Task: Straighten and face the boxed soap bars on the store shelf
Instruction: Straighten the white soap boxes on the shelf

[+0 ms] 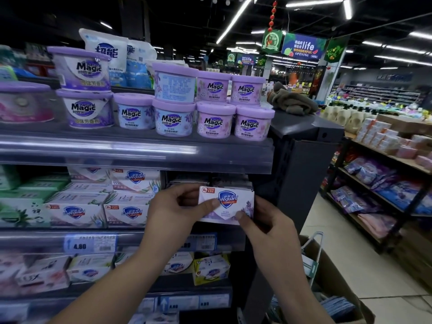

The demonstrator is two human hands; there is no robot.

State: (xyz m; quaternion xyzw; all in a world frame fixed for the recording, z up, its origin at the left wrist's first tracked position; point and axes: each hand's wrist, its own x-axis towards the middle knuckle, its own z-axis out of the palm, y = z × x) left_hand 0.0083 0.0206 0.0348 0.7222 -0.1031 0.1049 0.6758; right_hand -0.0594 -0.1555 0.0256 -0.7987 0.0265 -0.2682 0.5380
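Observation:
A white and lavender Safeguard soap box (230,199) stands face-out at the right end of the middle shelf. My left hand (174,206) grips its left edge, thumb across the front. My right hand (264,220) holds its lower right corner, thumb on the front face. To the left, stacks of white Safeguard soap boxes (127,212) sit in rows, some showing their tops. Behind the held box, more dark-edged soap boxes (210,180) are partly hidden.
Purple Magic air-freshener tubs (214,122) fill the top shelf. Price-tag rail (91,243) runs under the soap. Lower shelf holds more soap boxes (211,268). A black shelf end post (301,164) stands at the right, with a cardboard box (336,288) on the aisle floor.

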